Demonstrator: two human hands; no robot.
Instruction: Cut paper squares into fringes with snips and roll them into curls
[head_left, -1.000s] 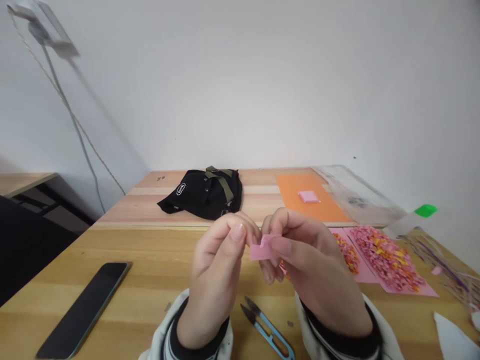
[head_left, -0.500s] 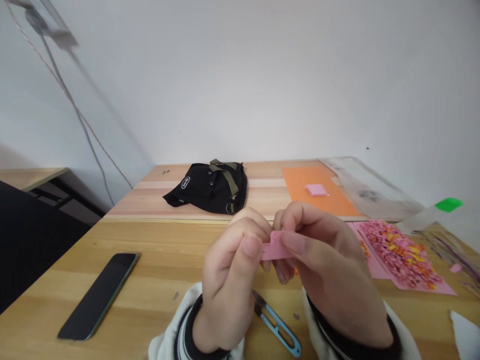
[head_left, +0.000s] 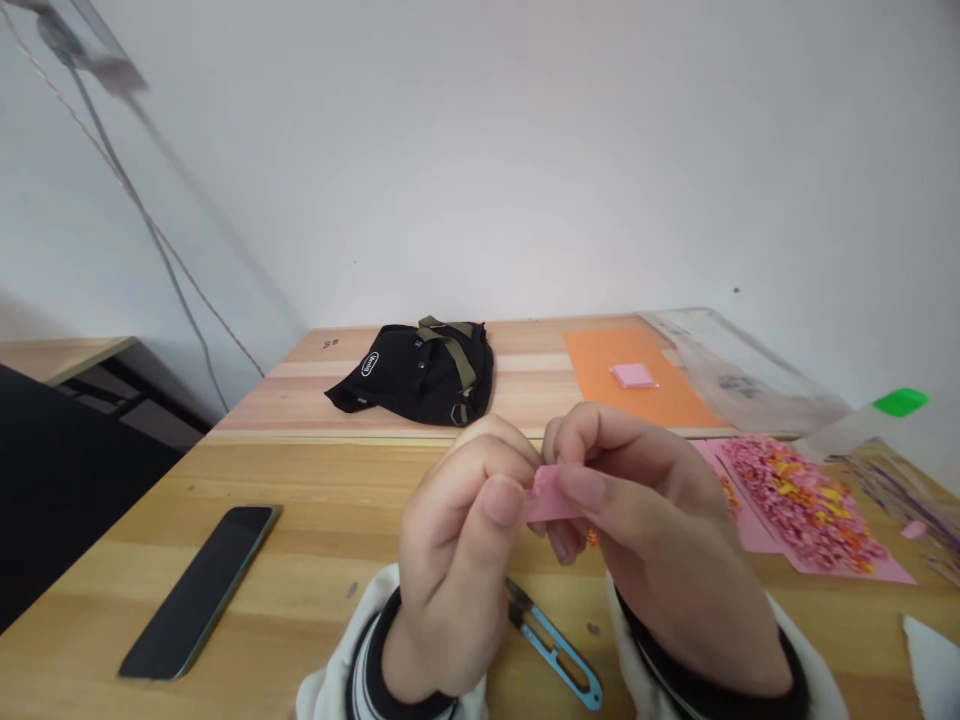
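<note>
Pink strip [head_left: 553, 502] is probably needing soft, steady holding, while the left hand [head_left: 459, 560] and right hand [head_left: 667, 545] are pinching it.

Soft, even light, faint diagonal shadow on the wall [head_left: 540, 160]

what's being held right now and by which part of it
A small pink strip: the left hand pinches its left end, the right hand its right end.
</note>
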